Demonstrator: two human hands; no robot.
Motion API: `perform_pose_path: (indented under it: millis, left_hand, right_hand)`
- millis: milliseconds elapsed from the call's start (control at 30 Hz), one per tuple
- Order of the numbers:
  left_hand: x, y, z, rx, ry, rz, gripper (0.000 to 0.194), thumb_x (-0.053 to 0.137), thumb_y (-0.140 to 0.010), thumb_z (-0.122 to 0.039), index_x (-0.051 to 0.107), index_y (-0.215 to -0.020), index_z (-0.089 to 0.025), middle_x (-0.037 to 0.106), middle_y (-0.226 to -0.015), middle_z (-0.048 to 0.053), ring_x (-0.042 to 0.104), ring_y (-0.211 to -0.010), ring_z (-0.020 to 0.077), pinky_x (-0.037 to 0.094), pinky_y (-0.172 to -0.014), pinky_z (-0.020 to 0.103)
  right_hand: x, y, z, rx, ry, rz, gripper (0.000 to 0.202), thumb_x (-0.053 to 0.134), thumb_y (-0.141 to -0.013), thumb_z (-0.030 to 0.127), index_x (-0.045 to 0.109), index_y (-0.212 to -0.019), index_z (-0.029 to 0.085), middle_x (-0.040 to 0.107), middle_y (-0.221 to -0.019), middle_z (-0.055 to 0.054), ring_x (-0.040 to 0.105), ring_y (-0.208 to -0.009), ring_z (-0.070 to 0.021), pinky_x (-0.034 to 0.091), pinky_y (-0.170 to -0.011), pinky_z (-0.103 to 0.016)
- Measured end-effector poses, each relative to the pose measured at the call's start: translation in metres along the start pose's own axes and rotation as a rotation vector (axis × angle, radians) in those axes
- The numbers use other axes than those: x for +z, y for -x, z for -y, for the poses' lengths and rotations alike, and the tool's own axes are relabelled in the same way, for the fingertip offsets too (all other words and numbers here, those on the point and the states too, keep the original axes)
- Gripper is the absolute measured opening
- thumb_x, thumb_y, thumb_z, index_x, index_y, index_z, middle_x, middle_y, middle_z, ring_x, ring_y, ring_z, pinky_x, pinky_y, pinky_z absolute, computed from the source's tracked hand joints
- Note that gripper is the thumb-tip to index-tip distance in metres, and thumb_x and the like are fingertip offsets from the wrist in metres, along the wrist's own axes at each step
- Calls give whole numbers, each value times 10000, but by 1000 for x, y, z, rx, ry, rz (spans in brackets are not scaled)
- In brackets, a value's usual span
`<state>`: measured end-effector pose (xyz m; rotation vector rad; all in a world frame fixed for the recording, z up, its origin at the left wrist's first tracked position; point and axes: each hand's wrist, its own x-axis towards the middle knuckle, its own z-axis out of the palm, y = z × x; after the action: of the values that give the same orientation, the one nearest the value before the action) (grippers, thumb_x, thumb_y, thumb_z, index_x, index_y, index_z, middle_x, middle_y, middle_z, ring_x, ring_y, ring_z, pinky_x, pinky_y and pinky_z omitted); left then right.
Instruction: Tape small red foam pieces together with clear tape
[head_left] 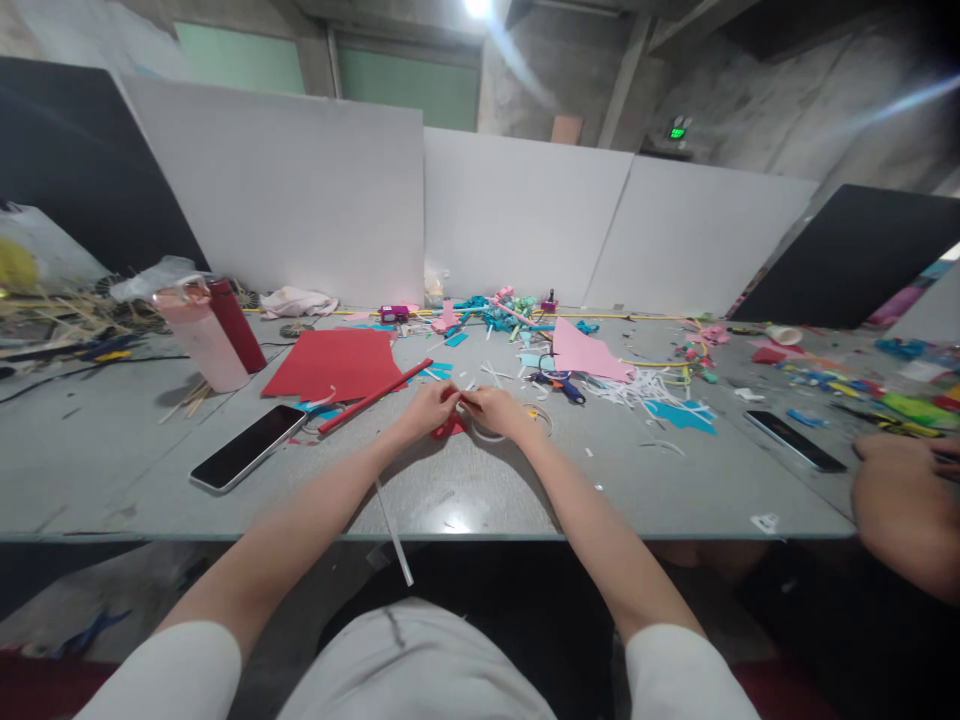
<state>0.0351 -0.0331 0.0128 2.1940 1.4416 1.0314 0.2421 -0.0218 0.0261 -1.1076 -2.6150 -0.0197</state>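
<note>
Both hands meet just above the table in the middle of the view, fingertips pinched close together. My left hand (433, 411) is closed on a small piece of red paper (451, 427), part of which shows below the fingers. My right hand (495, 408) pinches at the same red piece from the other side; its fingers hide the exact grip. A ring of tape (541, 420) lies just beside the right hand. Left of the hands, a red stick (375, 396) rests slantwise. Under my left forearm, a thin whitish strip (395, 535) sticks out past the table edge.
A large red sheet (334, 364), a phone (247, 447) and a pink bottle (202, 340) occupy the left. Ahead are a glue gun (564, 386), pink paper (589, 352) and white shreds (652, 393). Another phone (795, 441) and a co-worker's arm (904, 500) are at right.
</note>
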Motion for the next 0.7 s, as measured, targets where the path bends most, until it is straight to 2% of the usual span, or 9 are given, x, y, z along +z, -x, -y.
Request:
perform_pose_path:
  millis: [200,300,433,700]
  left_hand:
    - [1,-1,1,-75,64,-57,196,548,-1030,-272,674,-891,-216,748,-784,73,707,-745,212,501,-709,330]
    - [1,0,0,-138,176,-30,217,509,-1065,-294,618,-889,-225,697,-660,38,687,-615,188,506,-647,312]
    - [2,2,-3,-204,295,-6,192,474,-1095,-313,555,-937,-241,680,-618,-1,662,-522,166,492,-582,284]
    - [2,1,2,-247,334,-44,231,500,-1106,-381,532,-931,-235,700,-679,-7,644,-507,134,453,-555,252]
  right_hand:
    - [-1,1,2,32,-19,6,326,516,-1144,334,755,-1322,202,805,-1143,-136,735,-1050,-225,491,-943,-295]
    - [-2,1,4,39,-35,-3,334,523,-1138,331,744,-1360,215,805,-1156,-135,737,-1049,-235,500,-932,-309]
    - [-3,1,5,46,-37,-22,354,506,-1141,342,742,-1383,240,809,-1145,-134,740,-1029,-245,506,-910,-320]
    - [-9,2,3,96,-102,-10,278,548,-1126,282,804,-1194,198,822,-1078,-123,750,-983,-219,482,-858,-278]
